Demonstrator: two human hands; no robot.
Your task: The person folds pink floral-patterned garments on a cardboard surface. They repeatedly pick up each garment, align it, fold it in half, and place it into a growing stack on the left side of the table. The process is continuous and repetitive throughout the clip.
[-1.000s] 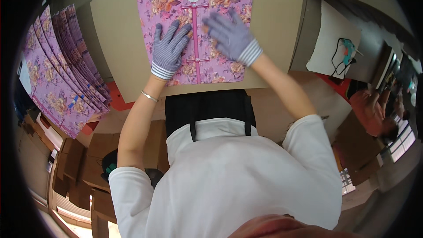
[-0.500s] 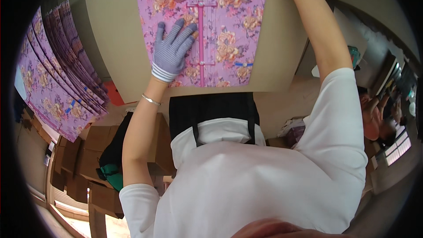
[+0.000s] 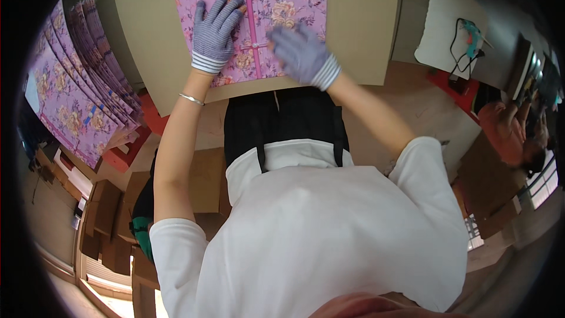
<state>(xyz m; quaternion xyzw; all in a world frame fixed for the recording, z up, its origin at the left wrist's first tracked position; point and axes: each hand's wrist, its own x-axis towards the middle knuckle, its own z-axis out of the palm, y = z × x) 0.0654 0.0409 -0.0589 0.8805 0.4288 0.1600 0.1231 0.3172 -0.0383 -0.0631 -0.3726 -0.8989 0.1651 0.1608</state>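
A purple flowered garment panel (image 3: 300, 0) lies flat on the tan board (image 3: 362, 29), with a pink strip and knot-like fastenings down its middle. My left hand (image 3: 213, 34), in a grey-purple striped knit glove with white cuff bands, rests open on the panel's left half. Its fingers are spread and point away from me. My right hand (image 3: 303, 53), in a matching glove, is over the panel's lower right part, blurred by motion. Its fingers look stretched out, with nothing seen in them. Whether it touches the cloth I cannot tell.
A fanned stack of similar flowered pieces (image 3: 67, 94) hangs at the left, beside a red stool-like object (image 3: 126, 150). Cardboard boxes (image 3: 106, 218) stand lower left. At right, a teal corded tool (image 3: 471, 38) lies on a white sheet (image 3: 442, 20). Another person (image 3: 503, 129) is at far right.
My right hand has come back from beyond the top edge onto the panel's lower right. The left hand stays on the panel. Panel and board appear shifted slightly up in view.
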